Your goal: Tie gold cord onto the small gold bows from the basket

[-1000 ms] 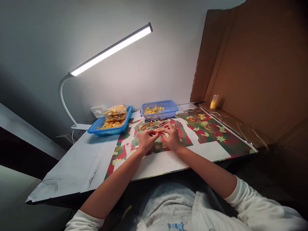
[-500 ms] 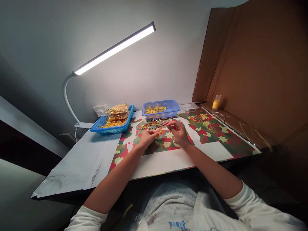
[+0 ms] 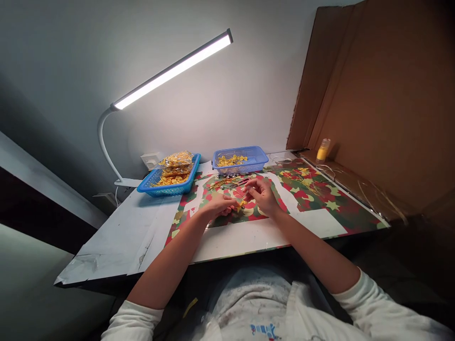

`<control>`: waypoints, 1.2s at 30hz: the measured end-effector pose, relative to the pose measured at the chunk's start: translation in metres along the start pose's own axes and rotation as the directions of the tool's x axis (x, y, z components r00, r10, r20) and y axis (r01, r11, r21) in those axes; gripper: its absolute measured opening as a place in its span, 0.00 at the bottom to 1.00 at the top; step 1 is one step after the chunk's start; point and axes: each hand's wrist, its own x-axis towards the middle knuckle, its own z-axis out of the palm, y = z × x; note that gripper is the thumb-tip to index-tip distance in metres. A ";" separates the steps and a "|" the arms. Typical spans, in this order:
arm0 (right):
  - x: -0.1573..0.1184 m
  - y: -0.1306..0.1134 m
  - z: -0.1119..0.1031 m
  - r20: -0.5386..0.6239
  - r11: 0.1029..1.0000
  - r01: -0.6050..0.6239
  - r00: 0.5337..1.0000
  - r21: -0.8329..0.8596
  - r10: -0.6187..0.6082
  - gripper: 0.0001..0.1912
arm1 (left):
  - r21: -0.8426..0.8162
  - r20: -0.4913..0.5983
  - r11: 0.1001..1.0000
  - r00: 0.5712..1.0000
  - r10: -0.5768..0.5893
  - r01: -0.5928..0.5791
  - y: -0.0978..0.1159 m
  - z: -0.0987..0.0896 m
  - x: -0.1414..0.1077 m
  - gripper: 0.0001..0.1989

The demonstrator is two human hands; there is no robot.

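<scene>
1. Over the patterned mat (image 3: 250, 214), the left hand (image 3: 221, 206) pinches a gold bow (image 3: 242, 205); the right hand (image 3: 261, 195) curls just beside it, its hold unclear.
2. Apparently fine bow handling; the next move calls for a steady left pinch.
3. Blue basket (image 3: 168, 191): loose gold pieces (image 3: 173, 180), clear bag (image 3: 178, 160); violet basket (image 3: 249, 168): gold trinkets (image 3: 232, 161).

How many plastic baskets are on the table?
2: the bright blue basket at left and the violet-blue basket to its right, both toward the back of the table.
</scene>
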 end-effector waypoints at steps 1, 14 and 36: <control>-0.001 0.000 0.001 0.021 1.000 -0.019 1.000 0.012 0.019 0.15 | 0.022 0.019 1.000 1.000 0.002 -0.003 0.000 0.000 -0.001 0.13; -0.001 -0.003 0.007 0.005 1.000 0.003 1.000 0.023 -0.004 0.14 | 0.182 0.064 0.982 0.997 0.039 -0.050 0.010 0.004 -0.009 0.07; 0.001 0.006 0.007 -0.063 0.998 0.024 0.998 0.057 -0.020 0.13 | 0.168 0.163 0.982 0.985 0.058 -0.086 0.003 -0.002 0.001 0.16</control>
